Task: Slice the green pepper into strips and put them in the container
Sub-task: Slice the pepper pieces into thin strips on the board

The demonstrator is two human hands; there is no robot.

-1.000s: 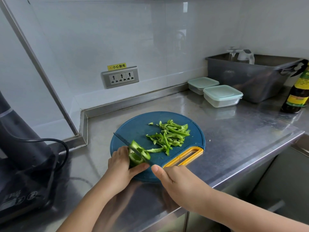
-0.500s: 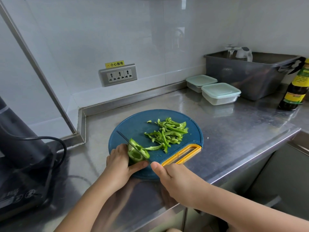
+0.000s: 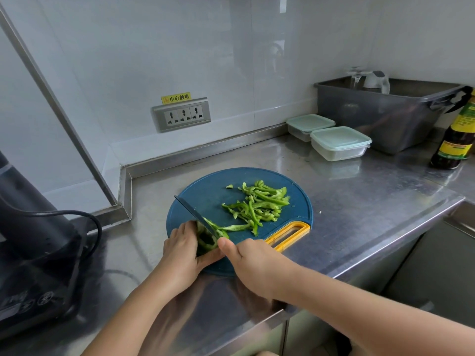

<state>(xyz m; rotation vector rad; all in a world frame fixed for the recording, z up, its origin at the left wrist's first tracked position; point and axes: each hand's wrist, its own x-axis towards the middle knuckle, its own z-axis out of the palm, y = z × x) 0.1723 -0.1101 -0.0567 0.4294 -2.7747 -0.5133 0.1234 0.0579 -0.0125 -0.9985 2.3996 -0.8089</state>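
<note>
A round blue cutting board [image 3: 205,194] with a yellow handle lies on the steel counter. A pile of green pepper strips [image 3: 257,205] sits on its right half. My left hand [image 3: 182,250] grips the uncut pepper piece [image 3: 207,240] at the board's near left. My right hand [image 3: 254,263] holds a dark knife [image 3: 195,214], its handle hidden in my fist; the blade slants down into the pepper beside my left fingers. Two lidded clear containers [image 3: 339,142] stand at the back right.
A grey plastic tub [image 3: 385,114] with a cup inside stands at the far right, a dark sauce bottle [image 3: 455,140] beside it. A black appliance [image 3: 33,253] with a cable fills the left. A wall socket [image 3: 181,114] is behind the board. The counter edge runs near right.
The knife blade has come down into the pepper piece and my right hand has shifted a little left, toward my left thumb. The strip pile is unchanged.
</note>
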